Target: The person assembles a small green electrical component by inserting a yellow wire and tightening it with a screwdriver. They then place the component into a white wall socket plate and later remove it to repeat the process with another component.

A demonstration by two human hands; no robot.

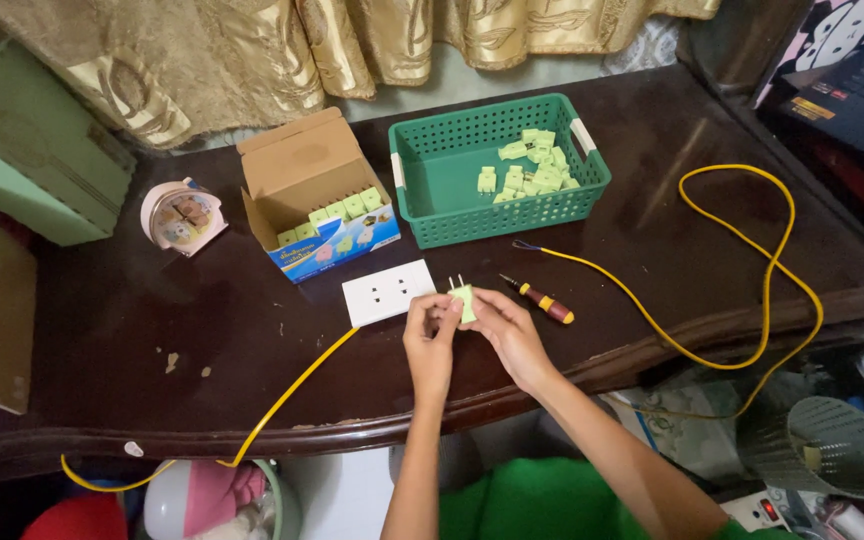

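Both my hands hold a small light-green plug [464,300] with two metal prongs pointing up and away. My left hand [431,337] pinches its left side and my right hand [507,330] grips its right side. Just left of the plug lies a white wall socket plate [386,291] with a yellow cable [292,392] running from it over the table's front edge. A small screwdriver [540,298] with a red and yellow handle lies just right of my hands. A second yellow wire [752,260] loops across the right of the dark wooden table [102,340].
A green plastic basket [442,165] holds several light-green plugs at the back. An open cardboard box [317,195] with more plugs stands to its left, then a small pink alarm clock [182,215]. Gold curtains hang behind. A laptop [852,90] sits far right.
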